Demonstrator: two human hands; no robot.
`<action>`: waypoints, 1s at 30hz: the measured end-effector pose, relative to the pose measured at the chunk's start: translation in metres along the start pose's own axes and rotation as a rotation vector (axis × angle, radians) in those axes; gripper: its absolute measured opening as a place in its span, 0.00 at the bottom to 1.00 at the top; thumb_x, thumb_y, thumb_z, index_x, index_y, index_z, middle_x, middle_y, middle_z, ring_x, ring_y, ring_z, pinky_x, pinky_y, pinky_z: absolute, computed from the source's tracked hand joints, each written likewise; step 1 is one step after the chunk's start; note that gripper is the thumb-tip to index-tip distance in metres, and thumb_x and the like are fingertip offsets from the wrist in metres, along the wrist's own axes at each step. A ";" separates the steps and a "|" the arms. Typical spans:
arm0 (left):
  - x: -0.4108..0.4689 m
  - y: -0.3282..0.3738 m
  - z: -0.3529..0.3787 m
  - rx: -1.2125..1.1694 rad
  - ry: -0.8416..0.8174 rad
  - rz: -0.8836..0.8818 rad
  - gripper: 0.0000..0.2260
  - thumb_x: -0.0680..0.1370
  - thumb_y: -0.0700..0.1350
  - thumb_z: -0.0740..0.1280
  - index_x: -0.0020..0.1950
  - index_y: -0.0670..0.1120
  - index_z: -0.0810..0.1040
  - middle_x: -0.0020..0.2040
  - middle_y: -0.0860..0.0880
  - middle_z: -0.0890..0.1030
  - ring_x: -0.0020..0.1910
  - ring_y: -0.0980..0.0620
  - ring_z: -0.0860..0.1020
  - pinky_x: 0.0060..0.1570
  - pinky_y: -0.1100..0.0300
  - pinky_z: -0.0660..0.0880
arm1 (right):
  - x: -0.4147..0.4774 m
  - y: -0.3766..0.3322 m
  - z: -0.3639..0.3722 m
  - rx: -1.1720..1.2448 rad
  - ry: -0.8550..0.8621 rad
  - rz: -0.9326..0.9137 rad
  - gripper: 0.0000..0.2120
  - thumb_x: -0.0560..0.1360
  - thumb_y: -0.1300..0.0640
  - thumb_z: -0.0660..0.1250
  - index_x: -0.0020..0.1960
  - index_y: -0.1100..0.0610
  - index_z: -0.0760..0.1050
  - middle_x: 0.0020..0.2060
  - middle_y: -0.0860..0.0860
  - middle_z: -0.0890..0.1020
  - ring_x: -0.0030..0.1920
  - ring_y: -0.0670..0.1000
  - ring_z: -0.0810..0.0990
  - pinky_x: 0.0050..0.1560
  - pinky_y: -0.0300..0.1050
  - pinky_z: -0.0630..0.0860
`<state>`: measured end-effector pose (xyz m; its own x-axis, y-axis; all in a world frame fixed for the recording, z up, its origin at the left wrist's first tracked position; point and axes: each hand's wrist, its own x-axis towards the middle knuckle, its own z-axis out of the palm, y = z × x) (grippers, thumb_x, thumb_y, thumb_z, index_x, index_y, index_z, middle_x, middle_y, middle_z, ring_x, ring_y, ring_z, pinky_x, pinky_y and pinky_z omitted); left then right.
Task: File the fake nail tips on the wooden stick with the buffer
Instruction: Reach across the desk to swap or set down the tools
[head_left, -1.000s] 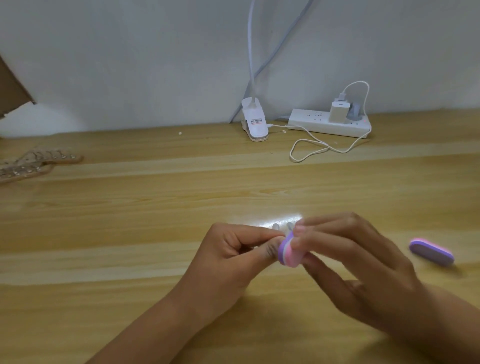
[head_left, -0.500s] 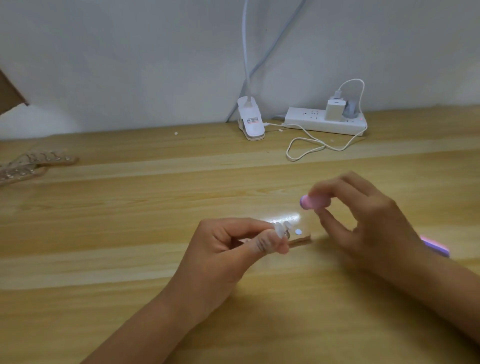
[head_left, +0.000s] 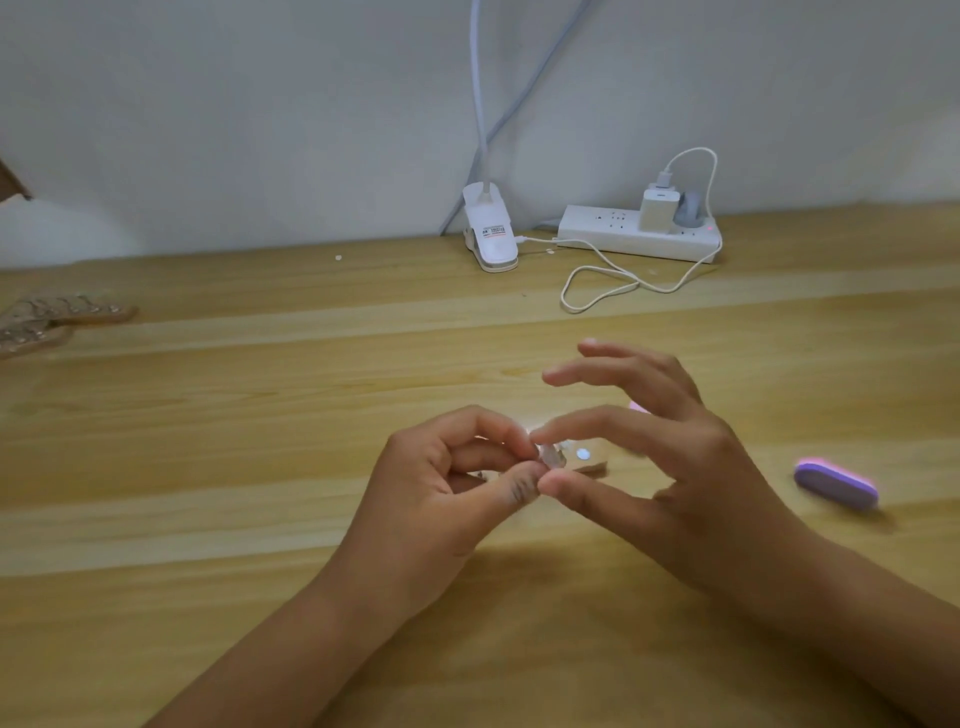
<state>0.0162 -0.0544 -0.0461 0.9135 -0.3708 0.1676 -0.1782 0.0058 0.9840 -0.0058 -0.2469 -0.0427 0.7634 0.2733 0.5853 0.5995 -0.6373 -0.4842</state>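
My left hand (head_left: 441, 499) grips a wooden stick (head_left: 592, 466) just above the table's middle; only the stick's right end shows past my fingers. Clear fake nail tips (head_left: 551, 457) sit on it, along with a small white dot. My right hand (head_left: 680, 467) reaches in from the right. Its index finger and thumb pinch the nail tip beside my left thumb, and the other fingers are spread. A pink buffer (head_left: 638, 406) lies on the table behind my right hand, mostly hidden. A second buffer, purple and pink (head_left: 836, 483), lies on the table further right.
At the back against the wall stand a white clip lamp base (head_left: 491, 241) and a white power strip (head_left: 639, 234), with a looped white cable (head_left: 613, 286). More sticks with nail tips (head_left: 52, 317) lie at the far left.
My right hand lifted the pink buffer off the stick, let it go on the table behind, and came back with index and thumb on a nail tip. My left hand kept holding the stick.
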 end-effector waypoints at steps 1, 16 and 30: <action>0.000 0.001 0.000 0.010 0.008 0.008 0.08 0.70 0.46 0.75 0.45 0.47 0.80 0.43 0.45 0.86 0.39 0.25 0.77 0.41 0.30 0.74 | 0.002 0.000 -0.001 0.013 0.011 -0.002 0.11 0.74 0.47 0.71 0.52 0.52 0.84 0.62 0.47 0.79 0.73 0.53 0.69 0.69 0.39 0.66; 0.012 -0.006 -0.044 0.957 -0.091 0.116 0.20 0.64 0.67 0.72 0.50 0.59 0.82 0.47 0.63 0.77 0.41 0.68 0.73 0.38 0.69 0.66 | 0.010 0.037 -0.018 -0.071 -0.206 0.248 0.21 0.66 0.35 0.67 0.49 0.48 0.85 0.60 0.42 0.78 0.71 0.47 0.67 0.69 0.34 0.61; 0.055 0.007 -0.031 0.831 0.164 0.264 0.12 0.70 0.58 0.66 0.51 0.58 0.80 0.44 0.63 0.79 0.29 0.61 0.74 0.34 0.71 0.69 | 0.055 0.084 -0.078 -0.224 -0.196 0.293 0.07 0.67 0.54 0.81 0.40 0.51 0.83 0.52 0.44 0.81 0.65 0.48 0.73 0.65 0.42 0.66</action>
<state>0.0761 -0.0461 -0.0286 0.8343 -0.3149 0.4526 -0.5407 -0.6277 0.5600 0.0675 -0.3412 -0.0007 0.9381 0.1756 0.2984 0.2997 -0.8434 -0.4460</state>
